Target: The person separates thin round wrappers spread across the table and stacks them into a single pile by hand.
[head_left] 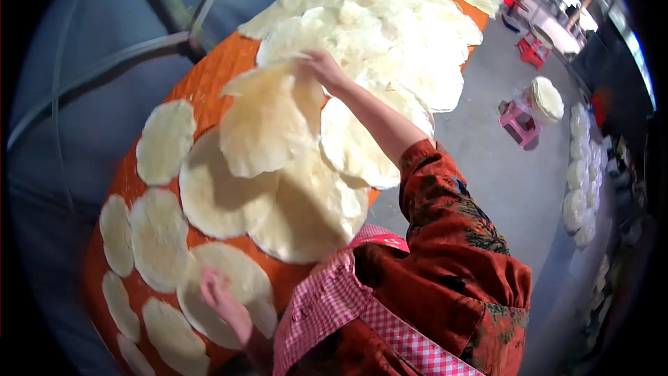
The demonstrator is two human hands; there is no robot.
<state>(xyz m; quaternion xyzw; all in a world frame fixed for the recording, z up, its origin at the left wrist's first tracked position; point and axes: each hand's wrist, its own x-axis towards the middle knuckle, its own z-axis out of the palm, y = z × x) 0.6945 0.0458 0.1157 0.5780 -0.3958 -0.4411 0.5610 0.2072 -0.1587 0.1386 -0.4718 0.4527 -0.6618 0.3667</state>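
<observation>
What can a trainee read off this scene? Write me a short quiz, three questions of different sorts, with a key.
1. Multiple choice: what does the right hand hold up? A) a rolling pin; B) a thin flatbread; C) a folded towel.
2. True or false: the checked apron is pink and white.
3. Fill in the blank: the surface under the other flatbreads is coloured ____.
Key: 1 B; 2 true; 3 orange.
</observation>
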